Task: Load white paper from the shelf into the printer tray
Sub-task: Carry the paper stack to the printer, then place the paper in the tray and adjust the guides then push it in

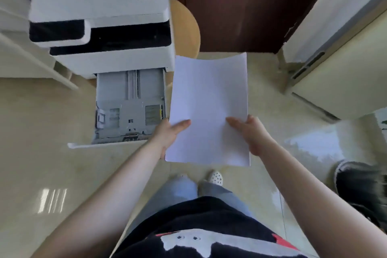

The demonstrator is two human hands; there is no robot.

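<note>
I hold a stack of white paper [209,98] in front of me with both hands, thumbs on top. My left hand [169,134] grips its near left edge and my right hand [253,134] grips its near right edge. The paper's far edge curls up slightly. To the left of the paper, the white printer [100,6] stands with its grey paper tray [129,109] pulled out towards me. The tray shows its bare grey bottom and guides. The paper hangs beside the tray's right side, not over it.
A round wooden stool [185,27] stands behind the printer's right side. A dark brown door [251,6] is straight ahead. A cream cabinet [339,65] stands to the right, and a black shoe [360,190] lies on the floor at the right. A white shelf edge [31,63] runs at left.
</note>
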